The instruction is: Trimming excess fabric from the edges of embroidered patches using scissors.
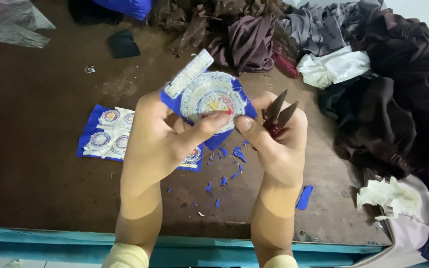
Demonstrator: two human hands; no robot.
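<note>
My left hand (157,136) grips a round embroidered patch (209,97) on blue backing cloth, thumb pressed on its front, held above the brown table. My right hand (276,144) holds small thread snips (278,115) with two dark pointed blades sticking up and slightly apart; its thumb also touches the patch's right edge. Beneath the hands lies a blue sheet (106,138) carrying several uncut round patches. Blue cloth trimmings (224,171) are scattered on the table below the hands.
A heap of dark brown, purple, grey and white garments (373,84) fills the back and right. A larger blue scrap (304,197) lies near the front. The table's teal front edge (65,240) runs along the bottom. Clear plastic (8,22) sits at the back left.
</note>
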